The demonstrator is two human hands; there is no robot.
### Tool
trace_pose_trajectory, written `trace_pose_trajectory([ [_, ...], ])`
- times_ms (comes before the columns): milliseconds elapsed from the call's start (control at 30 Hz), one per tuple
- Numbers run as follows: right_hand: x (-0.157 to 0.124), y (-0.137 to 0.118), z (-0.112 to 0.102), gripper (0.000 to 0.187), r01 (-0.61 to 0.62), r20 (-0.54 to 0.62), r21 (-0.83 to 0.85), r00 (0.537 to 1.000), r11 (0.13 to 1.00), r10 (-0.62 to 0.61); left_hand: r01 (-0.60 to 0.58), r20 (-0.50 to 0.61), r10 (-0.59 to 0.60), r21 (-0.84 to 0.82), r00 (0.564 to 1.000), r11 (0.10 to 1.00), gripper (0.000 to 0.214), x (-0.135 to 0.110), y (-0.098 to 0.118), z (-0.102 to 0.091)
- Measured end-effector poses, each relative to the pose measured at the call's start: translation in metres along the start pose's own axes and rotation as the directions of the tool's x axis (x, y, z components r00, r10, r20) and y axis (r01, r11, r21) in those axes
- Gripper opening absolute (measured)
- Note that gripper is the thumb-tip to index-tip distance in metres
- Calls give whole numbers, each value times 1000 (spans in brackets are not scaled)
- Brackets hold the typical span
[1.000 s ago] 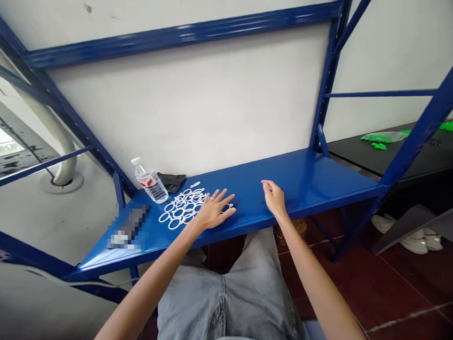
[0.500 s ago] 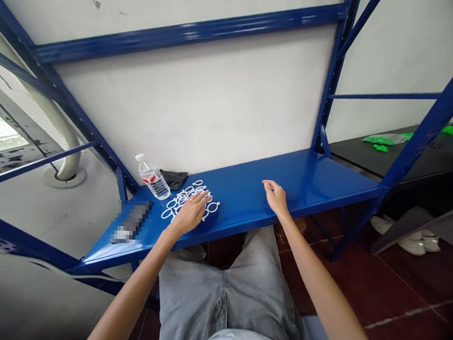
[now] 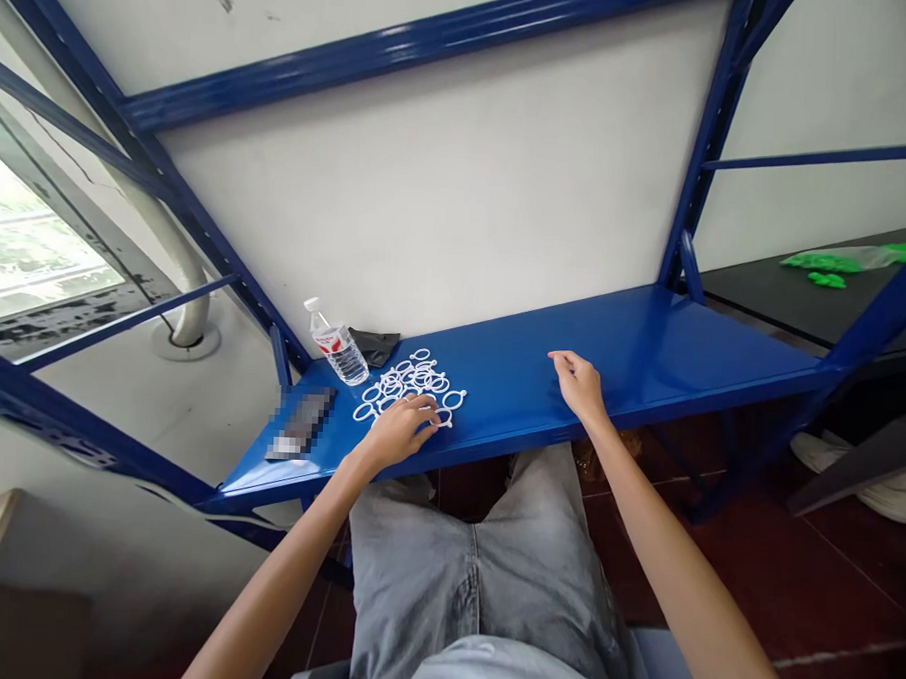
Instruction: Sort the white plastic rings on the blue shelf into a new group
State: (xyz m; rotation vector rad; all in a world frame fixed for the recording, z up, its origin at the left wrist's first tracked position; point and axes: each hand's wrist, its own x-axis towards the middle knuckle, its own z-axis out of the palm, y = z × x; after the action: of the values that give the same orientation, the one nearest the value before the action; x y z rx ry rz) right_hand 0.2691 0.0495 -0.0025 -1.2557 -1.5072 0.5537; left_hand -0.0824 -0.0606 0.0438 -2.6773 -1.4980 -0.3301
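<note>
A pile of white plastic rings with small tabs (image 3: 410, 378) lies on the left half of the blue metal shelf (image 3: 512, 357). My left hand (image 3: 400, 429) is at the front edge of the pile, fingers bent and thumb apart from them. Its fingertips are beside or touching a ring (image 3: 454, 400) at the pile's right side; contact is hard to make out. To the right, my right hand (image 3: 580, 387) hovers above the shelf with fingers curled together, and no object shows in it.
A water bottle (image 3: 341, 353) stands behind the pile, with a black pouch (image 3: 376, 348) beside it. A blurred dark flat item (image 3: 304, 423) lies at the shelf's left end. Blue frame posts (image 3: 706, 140) rise at the sides. Bright green items (image 3: 824, 263) lie on a dark table at right.
My left hand has gone from lying flat over the rings to the pile's front right, its fingers now more bent. The view has swung left. My right hand keeps its curled shape.
</note>
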Motion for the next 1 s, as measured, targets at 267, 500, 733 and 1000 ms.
trace_pose_trajectory([
  [267, 1, -1, 0, 42, -1, -15, -3, 1000, 1000, 1, 285, -117, -283, 4, 952, 958, 26, 25, 18, -6],
  [500, 1, -1, -1, 41, 4, 18, -11, 1000, 1000, -4, 344, -85, -346, -39, 934, 938, 26, 54, 23, 19],
  [733, 1, -1, 3, 39, 1, 12, 0, 1000, 1000, -1, 334, -131, -339, -59, 931, 941, 29, 54, 30, 35],
  [1000, -3, -5, 6, 33, 127, 53, -65, 991, 990, -124, 141, -248, -296, -495, 922, 857, 23, 58, 40, 46],
])
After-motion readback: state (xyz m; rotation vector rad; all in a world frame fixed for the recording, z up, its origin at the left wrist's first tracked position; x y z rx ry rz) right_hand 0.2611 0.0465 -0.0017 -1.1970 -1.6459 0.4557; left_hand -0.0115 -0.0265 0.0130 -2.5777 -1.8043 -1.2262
